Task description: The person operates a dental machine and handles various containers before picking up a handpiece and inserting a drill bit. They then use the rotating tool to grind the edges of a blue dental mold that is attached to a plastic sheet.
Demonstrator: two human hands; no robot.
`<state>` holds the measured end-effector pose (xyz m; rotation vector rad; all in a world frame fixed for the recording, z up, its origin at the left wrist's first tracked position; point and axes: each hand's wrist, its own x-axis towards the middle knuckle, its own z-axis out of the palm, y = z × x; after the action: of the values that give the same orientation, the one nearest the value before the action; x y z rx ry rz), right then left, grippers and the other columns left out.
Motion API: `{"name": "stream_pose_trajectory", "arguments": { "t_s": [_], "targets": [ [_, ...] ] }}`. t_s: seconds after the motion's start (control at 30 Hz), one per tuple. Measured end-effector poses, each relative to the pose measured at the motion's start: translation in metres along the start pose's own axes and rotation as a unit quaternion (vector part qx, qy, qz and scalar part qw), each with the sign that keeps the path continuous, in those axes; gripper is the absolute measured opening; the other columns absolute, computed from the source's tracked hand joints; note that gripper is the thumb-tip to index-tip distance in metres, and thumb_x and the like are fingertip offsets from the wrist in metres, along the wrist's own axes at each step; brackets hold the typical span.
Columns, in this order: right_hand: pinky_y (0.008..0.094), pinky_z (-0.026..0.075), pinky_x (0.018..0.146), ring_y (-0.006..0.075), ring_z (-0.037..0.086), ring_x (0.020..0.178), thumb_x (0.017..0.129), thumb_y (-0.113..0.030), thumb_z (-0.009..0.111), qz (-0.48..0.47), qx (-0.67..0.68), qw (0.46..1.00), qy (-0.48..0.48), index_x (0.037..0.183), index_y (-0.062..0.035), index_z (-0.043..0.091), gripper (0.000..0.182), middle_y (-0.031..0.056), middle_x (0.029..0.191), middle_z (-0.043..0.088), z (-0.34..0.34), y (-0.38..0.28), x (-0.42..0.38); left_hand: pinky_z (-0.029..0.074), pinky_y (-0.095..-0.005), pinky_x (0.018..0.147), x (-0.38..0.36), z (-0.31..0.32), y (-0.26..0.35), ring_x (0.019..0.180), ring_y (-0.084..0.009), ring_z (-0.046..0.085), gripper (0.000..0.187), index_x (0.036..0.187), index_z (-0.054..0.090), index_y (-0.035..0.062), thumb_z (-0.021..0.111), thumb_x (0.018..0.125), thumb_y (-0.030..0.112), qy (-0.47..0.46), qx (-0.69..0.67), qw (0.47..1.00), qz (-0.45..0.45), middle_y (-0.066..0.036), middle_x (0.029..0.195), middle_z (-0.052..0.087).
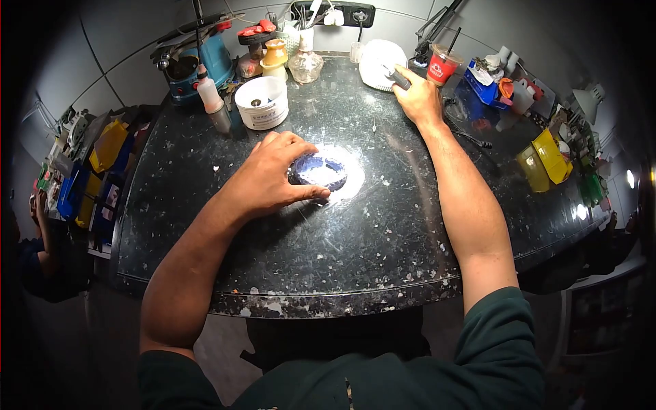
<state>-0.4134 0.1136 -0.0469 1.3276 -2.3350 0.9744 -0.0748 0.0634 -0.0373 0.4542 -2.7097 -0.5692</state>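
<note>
Head view, looking down at a dark, scuffed worktop [342, 246] with pale specks all over it. Got the left hand [273, 167] curved wide around the left side of a dark blue oval piece [318, 172], thumb on the near edge and fingers on the far edge, so spread fairly open but closed onto it. Pretty much mid-worktop for that piece, right in a bright patch of light. Over at the far side, right of centre, got the right hand [415, 96] closed narrowly on a dark-handled tool [400, 80], with the fingers at the right side of a white rounded object [380, 63]. Can't tell whether touching that object or just above it. Just right of that, a red cup [443, 66] with a dark straw. Farther right, a blue bin [484, 87] full of small bits, then a yellow bin [552, 156] nearer the right edge. Left of centre, a white tub [263, 104] with lettering, a dropper bottle [209, 93] beside it and a blue machine [217, 60] behind. Between tub and white object, a glass flask [305, 67] near a small yellowish pot [275, 57].
</note>
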Motion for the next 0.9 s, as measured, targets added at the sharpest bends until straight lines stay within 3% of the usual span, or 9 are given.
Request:
{"name": "stream_pose_trajectory", "arguments": {
  "t_s": [0.23, 0.33, 0.6, 0.9],
  "targets": [
    [0.0427, 0.056, 0.083, 0.0344, 0.07, 0.093, 0.081, -0.033, 0.07, -0.028, -0.017, 0.998, -0.046, 0.132, -0.0387, 0.059, 0.053, 0.0162, 0.097, 0.073, 0.0, 0.005, 0.002, 0.041, -0.0385, 0.103, -0.001, 0.002, -0.003, 0.118, -0.0275, 0.052, 0.068, 0.121, 0.064, 0.0045, 0.083, 0.071, 0.047, 0.009, -0.002, 1.0, 0.009, -0.011, 0.117, 0.058],
    [0.0388, 0.056, 0.08, 0.0286, 0.071, 0.085, 0.081, -0.026, 0.067, -0.019, -0.025, 0.999, -0.024, 0.13, -0.0388, 0.061, 0.051, 0.0132, 0.093, 0.072, 0.001, 0.003, 0.002, 0.042, -0.039, 0.103, 0.0, 0.001, -0.002, 0.118, -0.0279, 0.052, 0.069, 0.12, 0.064, 0.004, 0.084, 0.071, 0.047, 0.006, -0.005, 1.0, 0.011, -0.012, 0.117, 0.058],
    [0.0407, 0.055, 0.082, 0.0303, 0.071, 0.087, 0.08, -0.026, 0.069, -0.028, -0.007, 1.0, 0.005, 0.126, -0.0277, 0.064, 0.046, 0.0141, 0.095, 0.072, 0.009, 0.0, 0.006, 0.042, -0.0398, 0.105, 0.0, -0.004, 0.003, 0.12, -0.0274, 0.05, 0.068, 0.118, 0.065, 0.0054, 0.087, 0.067, 0.044, 0.039, -0.014, 0.999, 0.027, -0.01, 0.12, 0.057],
    [0.0459, 0.053, 0.087, 0.0356, 0.068, 0.102, 0.083, -0.034, 0.069, 0.021, 0.004, 0.999, 0.026, 0.13, -0.0269, 0.058, 0.05, 0.015, 0.106, 0.072, 0.002, 0.016, 0.008, 0.039, -0.0412, 0.109, 0.003, -0.004, 0.006, 0.125, -0.0291, 0.047, 0.065, 0.117, 0.066, 0.0074, 0.088, 0.065, 0.039, 0.058, -0.034, 0.998, 0.006, -0.011, 0.127, 0.054]
  ]
}}
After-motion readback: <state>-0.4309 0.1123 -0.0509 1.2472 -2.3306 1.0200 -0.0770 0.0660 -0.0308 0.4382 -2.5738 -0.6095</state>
